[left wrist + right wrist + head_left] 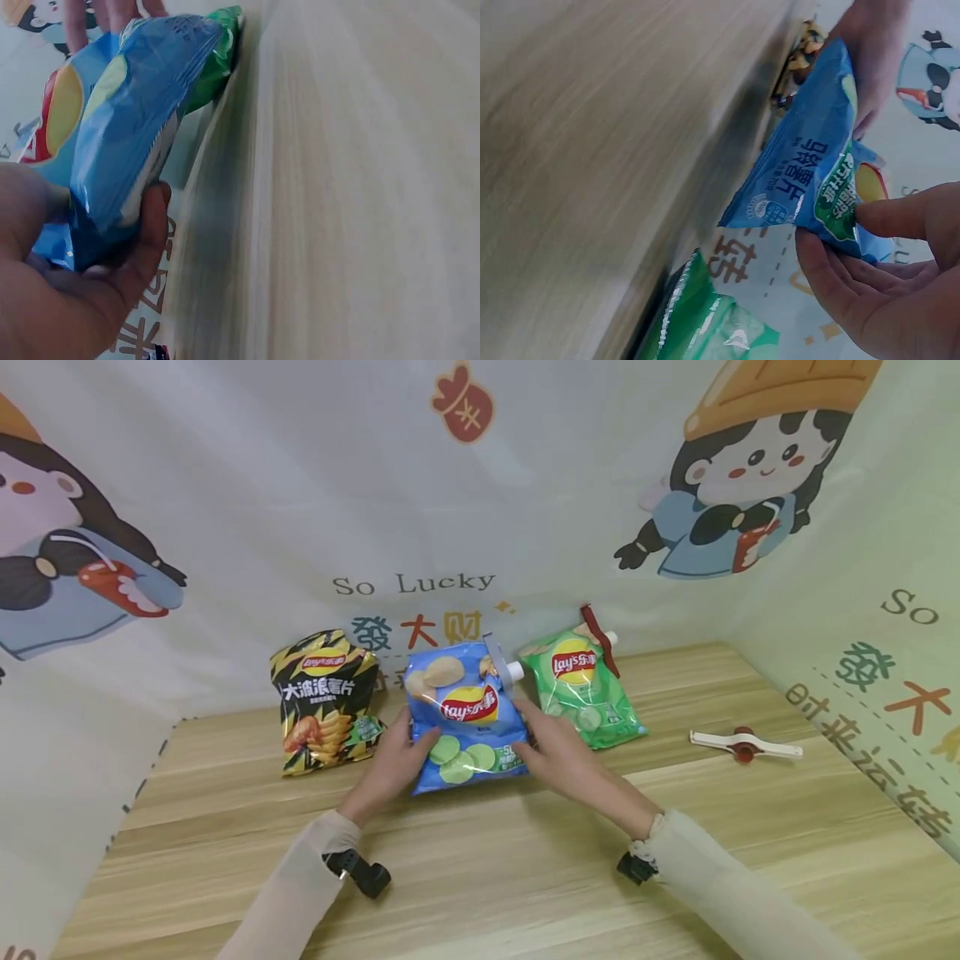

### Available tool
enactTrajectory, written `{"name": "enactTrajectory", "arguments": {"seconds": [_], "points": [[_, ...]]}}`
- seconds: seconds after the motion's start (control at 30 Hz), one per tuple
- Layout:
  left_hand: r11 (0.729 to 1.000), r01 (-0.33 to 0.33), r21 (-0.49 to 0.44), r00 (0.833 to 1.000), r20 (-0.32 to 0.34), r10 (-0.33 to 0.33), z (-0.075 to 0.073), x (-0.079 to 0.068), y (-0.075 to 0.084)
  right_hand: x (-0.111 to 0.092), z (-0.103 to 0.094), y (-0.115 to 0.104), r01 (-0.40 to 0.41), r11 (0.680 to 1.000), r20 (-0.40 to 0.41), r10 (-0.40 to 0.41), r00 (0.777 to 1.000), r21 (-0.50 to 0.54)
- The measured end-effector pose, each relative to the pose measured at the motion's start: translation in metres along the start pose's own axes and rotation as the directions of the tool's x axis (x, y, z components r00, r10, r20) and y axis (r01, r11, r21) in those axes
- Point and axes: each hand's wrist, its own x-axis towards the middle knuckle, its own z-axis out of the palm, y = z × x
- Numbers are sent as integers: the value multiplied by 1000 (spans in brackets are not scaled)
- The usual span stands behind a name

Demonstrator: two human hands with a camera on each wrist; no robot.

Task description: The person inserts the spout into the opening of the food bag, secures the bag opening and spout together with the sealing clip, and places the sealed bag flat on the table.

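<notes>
Both hands hold a blue bag of potato chips (472, 714) upright, front towards me. My left hand (392, 767) grips its left lower side; in the left wrist view the thumb lies on the front and fingers (146, 240) curl behind. On the opposite edge my right hand (562, 752) pinches the bag between thumb and fingers (829, 281), as the right wrist view shows. A grey sealing clip with a white spout (502, 662) sits slanted across the bag's upper right corner. The bag's back is hidden in the head view.
A black chip bag (326, 702) leans at the back left. Behind my right hand stands a green chip bag (585, 685) with a dark red clip (600, 639) on its top corner. A white clip with a dark red round part (745, 745) lies on the wooden table (480, 877) at right.
</notes>
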Motion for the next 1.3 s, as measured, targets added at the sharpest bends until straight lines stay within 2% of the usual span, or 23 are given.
{"name": "enactTrajectory", "arguments": {"seconds": [0.2, 0.33, 0.57, 0.73, 0.9, 1.0, 1.1, 1.3], "points": [[981, 102, 166, 995, -19, -100, 7, 5, -1, 10, 8, 8, -30, 999, -28, 29, 999, -28], [963, 111, 244, 993, -55, -100, 9, -1, 4, 18, 14, 11, -74, 997, -18, 74, 997, -28], [929, 60, 366, 998, -44, -48, 13, -18, 9, 22, 20, 14, -93, 993, -28, 92, 995, -70], [910, 22, 414, 999, -50, -2, 13, -29, 10, 16, 17, 14, -42, 993, -68, 34, 997, -110], [907, 8, 421, 999, -49, 14, 9, -38, 8, 5, 11, 4, 3, 986, -91, -18, 996, -166], [905, -9, 426, 998, -59, 38, 5, -41, 10, -1, 10, -5, 19, 989, -89, -32, 996, -146], [900, -47, 433, 993, -77, 89, -1, -45, 13, -1, 11, -16, 50, 994, -83, -58, 995, -95], [886, -111, 451, 968, -152, 198, -23, -56, 15, 14, 26, -47, 137, 990, 7, -137, 990, 23]]}}
